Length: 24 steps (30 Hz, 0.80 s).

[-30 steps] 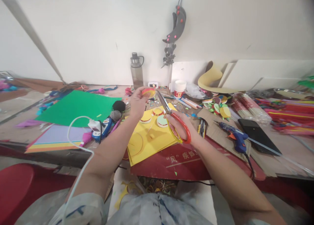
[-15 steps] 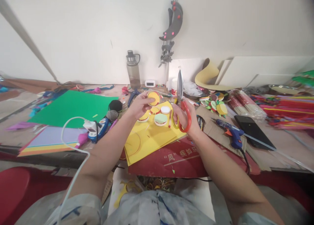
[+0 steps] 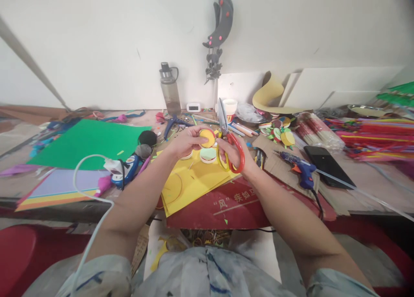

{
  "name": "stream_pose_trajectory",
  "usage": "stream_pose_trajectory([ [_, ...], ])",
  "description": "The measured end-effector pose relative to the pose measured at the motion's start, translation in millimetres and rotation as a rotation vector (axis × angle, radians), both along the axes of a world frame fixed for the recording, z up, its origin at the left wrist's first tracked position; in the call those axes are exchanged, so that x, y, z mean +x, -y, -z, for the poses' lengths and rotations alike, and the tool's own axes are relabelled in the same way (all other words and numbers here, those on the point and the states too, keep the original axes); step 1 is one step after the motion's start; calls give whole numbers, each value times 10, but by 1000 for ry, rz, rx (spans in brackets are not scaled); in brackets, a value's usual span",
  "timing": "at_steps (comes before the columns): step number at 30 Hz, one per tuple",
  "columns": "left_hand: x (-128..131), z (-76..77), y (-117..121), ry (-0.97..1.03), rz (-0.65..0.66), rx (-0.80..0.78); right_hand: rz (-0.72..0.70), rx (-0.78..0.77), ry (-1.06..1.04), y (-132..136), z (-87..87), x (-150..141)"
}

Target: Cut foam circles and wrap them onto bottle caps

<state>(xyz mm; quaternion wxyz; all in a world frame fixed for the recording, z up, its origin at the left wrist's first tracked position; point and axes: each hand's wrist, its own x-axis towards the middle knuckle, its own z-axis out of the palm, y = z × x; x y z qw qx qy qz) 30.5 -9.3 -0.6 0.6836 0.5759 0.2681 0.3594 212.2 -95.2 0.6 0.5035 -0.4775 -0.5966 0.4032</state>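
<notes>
My left hand pinches a small round yellow disc with a red edge, held above the table. In my right hand are scissors with red and yellow handles, their blades pointing up and away from me. The right fingertips are close to the disc's right edge; whether they touch it I cannot tell. Below both hands lie yellow paper sheets. On them sits a round piece with a pale green top, and another round piece is partly hidden behind the left hand.
A glue gun and a black phone lie to the right. Green paper and a power strip with a white cable are on the left. A water bottle and a paper cup stand at the back.
My hands have come closer together, with the disc lower and the scissors nearer to it. The camera view has shifted slightly, moving the background left and up.
</notes>
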Motion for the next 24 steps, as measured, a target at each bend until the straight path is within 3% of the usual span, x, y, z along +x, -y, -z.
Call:
stream_pose_trajectory([
  [6, 7, 35, -19, 31, 1, -25, 45, 37, 37, -2, 23, 9],
  [10, 1, -22, -19, 182, -105, -48, 57, 1, 40, -20, 47, 29],
  [13, -64, -68, -91, 270, -227, -68, -70, -19, 118, 10, -5, 73],
  [19, -307, -47, -366, 258, -560, -140, -396, -59, 518, 72, -127, 165],
  [24, -403, -26, -441, 244, -619, -134, -475, 42, 906, 58, -74, 137],
])
